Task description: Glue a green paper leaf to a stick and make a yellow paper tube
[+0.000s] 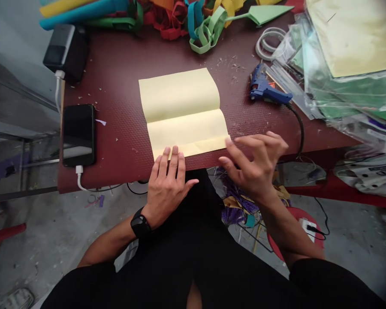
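A pale yellow sheet of paper point(185, 124) lies near the front edge of the dark red table, creased across its middle and with a narrow folded strip along the near edge. My left hand point(167, 180) rests on the near left corner of that strip, fingers stretched out flat and the thumb spread. Just off the sheet's near right corner, my right hand point(254, 161) hovers with its fingers apart and slightly bent. Nothing shows between those fingers. The index fingertip is close to the paper's corner; whether it touches I cannot tell.
A blue glue gun point(266, 88) lies to the right, its cord hanging over the table edge. Beyond it are plastic-wrapped sheets point(350, 43) and a white tape roll point(270, 43). A plugged-in phone point(79, 135) and a black charger block point(66, 51) sit left. Coloured paper strips point(209, 30) line the back.
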`<state>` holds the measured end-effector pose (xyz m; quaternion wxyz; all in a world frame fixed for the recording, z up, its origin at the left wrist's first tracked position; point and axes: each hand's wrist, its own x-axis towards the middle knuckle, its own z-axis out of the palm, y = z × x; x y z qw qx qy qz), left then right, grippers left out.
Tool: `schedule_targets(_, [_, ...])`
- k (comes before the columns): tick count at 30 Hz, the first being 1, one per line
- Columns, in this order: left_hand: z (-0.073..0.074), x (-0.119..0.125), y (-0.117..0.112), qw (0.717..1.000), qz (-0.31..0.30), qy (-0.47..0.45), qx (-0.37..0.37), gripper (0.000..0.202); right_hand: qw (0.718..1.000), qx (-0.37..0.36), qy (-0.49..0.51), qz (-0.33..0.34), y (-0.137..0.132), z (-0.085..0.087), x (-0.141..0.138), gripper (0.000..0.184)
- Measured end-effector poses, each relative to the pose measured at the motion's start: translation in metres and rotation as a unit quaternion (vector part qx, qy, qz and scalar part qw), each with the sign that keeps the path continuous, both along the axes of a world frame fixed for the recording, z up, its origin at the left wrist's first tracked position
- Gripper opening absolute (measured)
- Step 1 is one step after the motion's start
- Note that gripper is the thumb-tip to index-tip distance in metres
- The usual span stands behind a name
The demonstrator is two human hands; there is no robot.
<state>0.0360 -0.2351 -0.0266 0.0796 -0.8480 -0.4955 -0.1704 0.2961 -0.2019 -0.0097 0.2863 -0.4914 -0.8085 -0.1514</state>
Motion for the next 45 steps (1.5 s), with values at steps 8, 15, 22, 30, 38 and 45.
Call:
schedule_targets(8, [0.004,-0.018,-0.010,1.000,0.021,-0.006,-0.007,0.083,0.983,-0.102,-0.055,0.142,0.014,0.001,-0.033,0.038])
schedule_targets(15, [0.025,-0.054,-0.007,0.999,0.001,0.017,0.041,0.058,0.976,-0.138,-0.075,0.149,0.017,0.006,-0.025,0.049])
schedule_targets(22, [0.042,-0.050,0.051,0.993,-0.111,0.022,-0.041,0.040,0.965,-0.166,-0.101,0.176,0.032,0.022,-0.029,0.037])
schedule_targets(30, [0.055,-0.048,0.069,0.977,-0.162,0.138,0.019,0.025,0.952,-0.132,-0.189,0.203,0.047,0.032,-0.031,0.027])
schedule_targets(38, [0.050,-0.049,0.070,0.980,-0.141,0.136,0.046,0.025,0.955,-0.144,-0.181,0.184,0.050,0.034,-0.034,0.033])
schedule_targets(45, [0.049,-0.056,0.085,0.993,-0.113,-0.002,-0.030,0.027,0.972,-0.164,-0.104,0.135,0.070,0.027,-0.032,0.039])
